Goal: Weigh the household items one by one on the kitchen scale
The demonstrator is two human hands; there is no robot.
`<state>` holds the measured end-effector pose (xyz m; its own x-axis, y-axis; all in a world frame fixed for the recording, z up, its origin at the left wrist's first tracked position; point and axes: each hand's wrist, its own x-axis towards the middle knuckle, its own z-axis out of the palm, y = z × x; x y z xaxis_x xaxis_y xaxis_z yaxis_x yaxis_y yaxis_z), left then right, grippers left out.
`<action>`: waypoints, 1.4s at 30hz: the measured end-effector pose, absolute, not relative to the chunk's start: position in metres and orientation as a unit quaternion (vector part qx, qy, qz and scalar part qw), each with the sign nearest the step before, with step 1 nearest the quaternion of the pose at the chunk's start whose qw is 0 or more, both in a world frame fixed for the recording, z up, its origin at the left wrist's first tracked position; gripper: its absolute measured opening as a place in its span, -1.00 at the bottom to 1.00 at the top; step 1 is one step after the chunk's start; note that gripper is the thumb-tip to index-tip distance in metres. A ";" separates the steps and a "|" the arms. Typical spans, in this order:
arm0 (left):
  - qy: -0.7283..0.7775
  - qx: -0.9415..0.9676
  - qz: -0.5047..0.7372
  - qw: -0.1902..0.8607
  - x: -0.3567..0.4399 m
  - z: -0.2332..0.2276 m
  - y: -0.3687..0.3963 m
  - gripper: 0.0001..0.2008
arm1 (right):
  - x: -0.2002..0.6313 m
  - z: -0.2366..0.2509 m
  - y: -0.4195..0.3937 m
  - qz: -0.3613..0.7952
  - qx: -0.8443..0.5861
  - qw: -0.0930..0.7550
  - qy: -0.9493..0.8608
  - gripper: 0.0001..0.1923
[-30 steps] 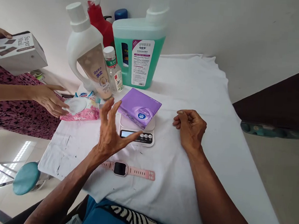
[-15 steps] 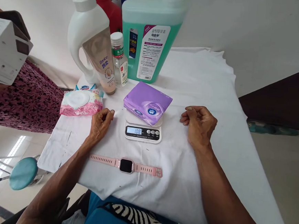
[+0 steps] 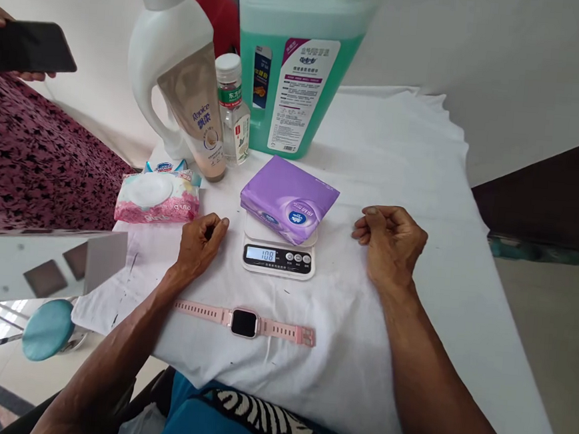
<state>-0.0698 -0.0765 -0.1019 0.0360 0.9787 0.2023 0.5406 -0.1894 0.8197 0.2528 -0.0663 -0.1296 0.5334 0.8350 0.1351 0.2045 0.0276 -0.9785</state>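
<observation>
A purple tissue pack (image 3: pixel 286 193) lies tilted on a white kitchen scale (image 3: pixel 278 260), whose display reads 108. My left hand (image 3: pixel 200 245) rests on the cloth left of the scale, its fingers curled into a loose fist with nothing showing in it. To the right of the scale my right hand (image 3: pixel 391 244) also lies on the cloth, closed, with its thumb over the bent fingers. Neither hand touches the pack or the scale. A pink-strapped smartwatch (image 3: pixel 244 322) is laid out flat between my forearms.
A wet wipes pack (image 3: pixel 158 200) sits beyond my left hand. Behind the scale stand a Rejoice tube (image 3: pixel 197 113), a small clear bottle (image 3: pixel 234 122) and a large green liquid jug (image 3: pixel 300 77). At left, another person holds a phone (image 3: pixel 29 46) and a white box (image 3: pixel 29 267).
The other person's white box has dropped lower and closer to the table, and their phone now shows clearly. My hands, the scale and the tissue pack stay almost the same.
</observation>
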 end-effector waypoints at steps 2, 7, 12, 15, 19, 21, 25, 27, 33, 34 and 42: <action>0.571 0.676 0.382 0.268 -0.069 -0.103 -0.077 -0.56 | 0.253 -0.129 -0.066 0.265 -0.645 0.592 -0.404 -0.83; 0.569 0.704 0.355 0.233 -0.068 -0.102 -0.078 -0.57 | 0.252 -0.130 -0.066 0.269 -0.649 0.591 -0.396 -0.84; 0.566 0.723 0.336 0.208 -0.068 -0.101 -0.080 -0.57 | 0.253 -0.132 -0.064 0.271 -0.653 0.586 -0.395 -0.84; 0.566 0.726 0.334 0.204 -0.068 -0.101 -0.080 -0.57 | 0.248 -0.122 -0.071 0.249 -0.655 0.576 -0.421 -0.83; 0.566 0.723 0.339 0.203 -0.067 -0.102 -0.079 -0.57 | 0.227 -0.091 -0.092 0.028 -0.606 0.559 -0.565 -0.80; 0.565 0.723 0.340 0.206 -0.067 -0.102 -0.079 -0.57 | 0.215 -0.078 -0.101 -0.052 -0.554 0.522 -0.646 -0.78; 0.568 0.719 0.344 0.207 -0.066 -0.101 -0.080 -0.57 | 0.204 -0.073 -0.109 -0.051 -0.500 0.478 -0.720 -0.70; 0.566 0.720 0.343 0.208 -0.066 -0.102 -0.080 -0.57 | 0.206 -0.076 -0.110 -0.051 -0.504 0.491 -0.709 -0.73; 0.560 0.725 0.344 0.206 -0.067 -0.104 -0.079 -0.58 | 0.220 -0.091 -0.107 0.072 -0.625 0.530 -0.568 -0.85; 0.556 0.729 0.344 0.203 -0.067 -0.104 -0.079 -0.58 | 0.223 -0.093 -0.105 0.106 -0.643 0.535 -0.538 -0.86; 0.529 0.751 0.349 0.184 -0.068 -0.108 -0.080 -0.59 | 0.224 -0.104 -0.096 0.176 -0.663 0.556 -0.470 -0.87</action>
<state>-0.0682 -0.0797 -0.1082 0.1963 0.9232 0.3303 0.6658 -0.3728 0.6463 0.2244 -0.0961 -0.1044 0.4967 0.8183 0.2891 0.4270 0.0596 -0.9023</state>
